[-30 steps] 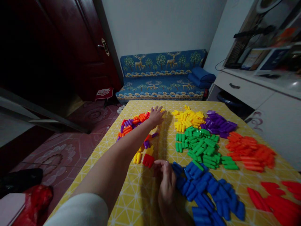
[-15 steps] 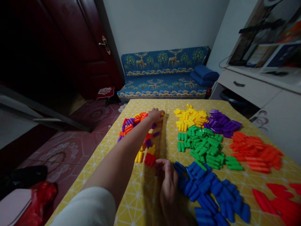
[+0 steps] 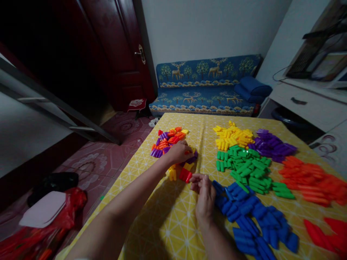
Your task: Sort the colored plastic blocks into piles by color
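My left hand (image 3: 181, 152) reaches across the mixed heap of coloured plastic building pieces (image 3: 163, 144) on the left of the table. Its fingers are curled down among orange, purple and yellow pieces, and whatever they grip is hidden beneath them. My right hand (image 3: 204, 196) rests nearer me, fingers loosely bent and thumb apart, with nothing visible in it. Its fingertips are at the edge of a red piece (image 3: 185, 176), and I cannot tell whether they touch. Beside that lie a yellow piece (image 3: 189, 166) and another yellow piece (image 3: 172, 173).
Sorted piles spread over the right side: yellow (image 3: 233, 136), green (image 3: 246, 164), purple (image 3: 272, 144), orange (image 3: 311, 178), blue (image 3: 255, 213) and red (image 3: 325, 234). A yellow patterned cloth (image 3: 168, 216) covers the table. Behind it stands a blue sofa (image 3: 200, 94).
My left hand has drawn back from a yellow piece at the heap's far edge to the heap's nearer part. My right hand stays by the red piece. The view has swung left.
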Demonstrator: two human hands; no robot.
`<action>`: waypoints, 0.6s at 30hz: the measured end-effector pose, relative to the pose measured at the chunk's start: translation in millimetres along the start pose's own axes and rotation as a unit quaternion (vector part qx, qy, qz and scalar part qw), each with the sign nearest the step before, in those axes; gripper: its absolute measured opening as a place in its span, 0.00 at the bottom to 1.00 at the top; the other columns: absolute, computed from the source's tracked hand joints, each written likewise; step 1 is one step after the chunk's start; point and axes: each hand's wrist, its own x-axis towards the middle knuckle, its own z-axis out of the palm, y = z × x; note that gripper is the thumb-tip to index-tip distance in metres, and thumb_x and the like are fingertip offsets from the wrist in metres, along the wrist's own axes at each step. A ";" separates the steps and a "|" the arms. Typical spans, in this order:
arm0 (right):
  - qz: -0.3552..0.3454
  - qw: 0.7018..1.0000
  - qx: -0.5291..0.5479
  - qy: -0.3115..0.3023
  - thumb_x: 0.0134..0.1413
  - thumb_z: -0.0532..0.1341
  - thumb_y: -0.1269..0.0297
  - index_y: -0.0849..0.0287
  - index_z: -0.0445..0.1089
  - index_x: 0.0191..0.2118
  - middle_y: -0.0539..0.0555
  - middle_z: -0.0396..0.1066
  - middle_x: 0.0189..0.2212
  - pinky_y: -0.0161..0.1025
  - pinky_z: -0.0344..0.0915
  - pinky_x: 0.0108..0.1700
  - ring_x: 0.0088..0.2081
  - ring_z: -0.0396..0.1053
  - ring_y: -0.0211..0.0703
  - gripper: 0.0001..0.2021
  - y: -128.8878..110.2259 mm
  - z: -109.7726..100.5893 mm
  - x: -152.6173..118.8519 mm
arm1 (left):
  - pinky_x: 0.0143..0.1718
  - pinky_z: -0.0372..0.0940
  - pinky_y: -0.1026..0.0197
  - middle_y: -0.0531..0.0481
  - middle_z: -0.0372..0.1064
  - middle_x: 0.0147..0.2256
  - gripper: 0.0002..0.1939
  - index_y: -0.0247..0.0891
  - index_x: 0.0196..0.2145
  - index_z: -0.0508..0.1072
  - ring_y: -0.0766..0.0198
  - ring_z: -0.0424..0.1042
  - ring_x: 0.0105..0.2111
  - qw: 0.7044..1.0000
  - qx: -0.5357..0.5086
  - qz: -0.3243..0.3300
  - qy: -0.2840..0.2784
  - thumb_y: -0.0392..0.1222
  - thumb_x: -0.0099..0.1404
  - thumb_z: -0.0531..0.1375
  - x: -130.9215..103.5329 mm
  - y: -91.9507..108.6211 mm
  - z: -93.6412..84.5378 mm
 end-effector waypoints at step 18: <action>-0.151 0.968 -0.191 -0.055 0.51 0.61 0.57 0.59 0.68 0.56 0.60 0.75 0.40 0.45 0.70 0.39 0.34 0.72 0.47 0.26 9.6 1.5 15.6 | 0.56 0.64 0.42 0.40 0.65 0.56 0.23 0.43 0.48 0.76 0.46 0.64 0.56 0.947 -0.100 -0.192 0.238 0.34 0.53 0.66 -124.6 46.8 48.3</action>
